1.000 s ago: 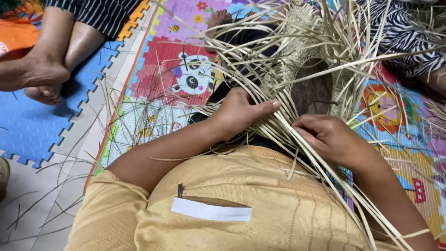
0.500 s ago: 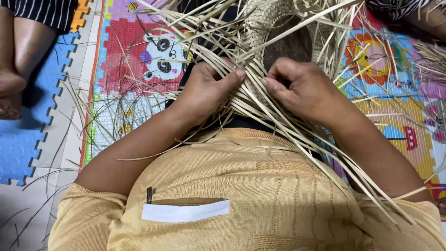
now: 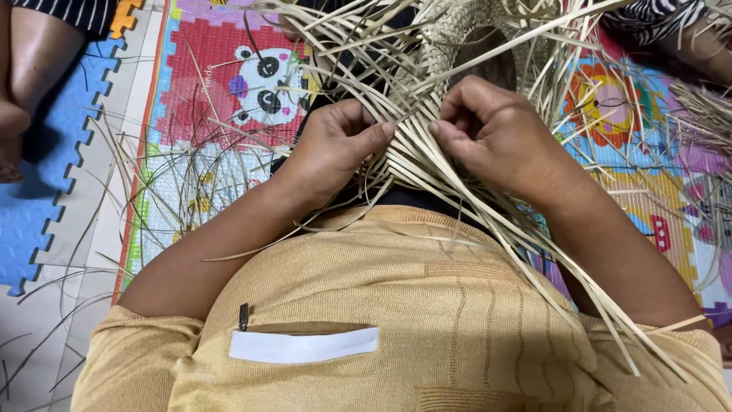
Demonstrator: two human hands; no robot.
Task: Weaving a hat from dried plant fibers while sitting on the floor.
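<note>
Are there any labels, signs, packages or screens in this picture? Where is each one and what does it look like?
White label: on the tan shirt's chest, below the left hand and right hand; a flat, plain white strip.
Play mat: on the floor under the straw strips; printed squares with a cartoon panda on red and bright pictures at right.
No packages or screens show.

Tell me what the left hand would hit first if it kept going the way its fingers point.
Probably the straw strips right at the left hand's fingertips, then the right hand just beyond them.

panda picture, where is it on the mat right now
Head view, upper left: the panda picture is on the mat, just beyond the left hand, partly behind loose straw strips.
</note>
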